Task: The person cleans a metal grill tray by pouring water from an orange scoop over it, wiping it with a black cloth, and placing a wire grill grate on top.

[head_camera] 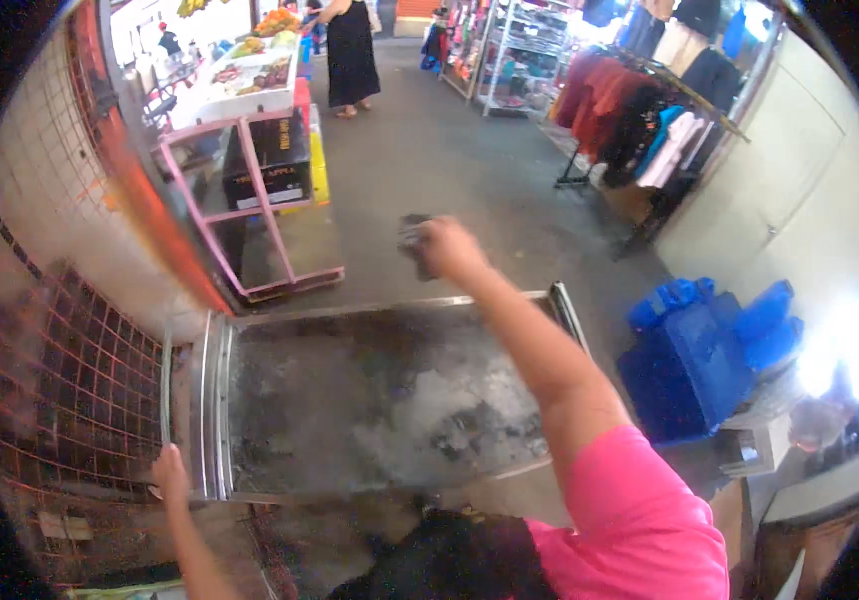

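In front of me lies a glass-topped display case (369,397) with metal frame edges; its surface looks cloudy, with pale smears and reflections. My right hand (448,244) is stretched out past the case's far edge and grips a dark, crumpled, cloth-like thing (417,244), blurred by motion. At the near left corner is my left hand (171,472), its fingers curled at the lower end of a thin pale strip (166,382), beside a wire mesh panel (99,367). Whether it grips the strip or only rests against it is hard to see.
A pink metal frame (249,202) and a fruit stand (249,75) rise at the left beyond the case. Blue bundles (688,367) sit on the right. Clothes racks (617,112) line the aisle (429,135), where a person in black (353,56) stands.
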`<state>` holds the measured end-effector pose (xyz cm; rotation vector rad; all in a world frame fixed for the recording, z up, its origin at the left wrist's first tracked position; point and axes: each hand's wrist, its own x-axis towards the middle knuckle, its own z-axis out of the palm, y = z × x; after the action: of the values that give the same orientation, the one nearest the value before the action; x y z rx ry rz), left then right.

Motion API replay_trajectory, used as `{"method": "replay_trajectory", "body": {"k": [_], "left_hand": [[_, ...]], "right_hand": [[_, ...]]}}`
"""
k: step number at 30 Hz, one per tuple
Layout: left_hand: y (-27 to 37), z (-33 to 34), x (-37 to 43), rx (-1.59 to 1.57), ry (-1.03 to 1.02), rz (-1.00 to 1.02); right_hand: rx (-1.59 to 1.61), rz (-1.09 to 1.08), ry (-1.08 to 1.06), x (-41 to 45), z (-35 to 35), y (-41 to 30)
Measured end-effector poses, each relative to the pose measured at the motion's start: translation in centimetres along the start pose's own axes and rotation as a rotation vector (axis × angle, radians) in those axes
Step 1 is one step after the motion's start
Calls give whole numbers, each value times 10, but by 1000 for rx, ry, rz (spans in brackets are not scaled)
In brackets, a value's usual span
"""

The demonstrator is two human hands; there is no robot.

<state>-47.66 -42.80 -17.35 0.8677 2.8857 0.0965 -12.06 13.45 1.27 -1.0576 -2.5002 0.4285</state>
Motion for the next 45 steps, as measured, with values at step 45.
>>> {"method": "replay_trajectory", "body": {"k": [45], "left_hand": [[113,-58,-34,32,15,-428]], "right_hand": [[-1421,76,-712,-165,-1,184]]}}
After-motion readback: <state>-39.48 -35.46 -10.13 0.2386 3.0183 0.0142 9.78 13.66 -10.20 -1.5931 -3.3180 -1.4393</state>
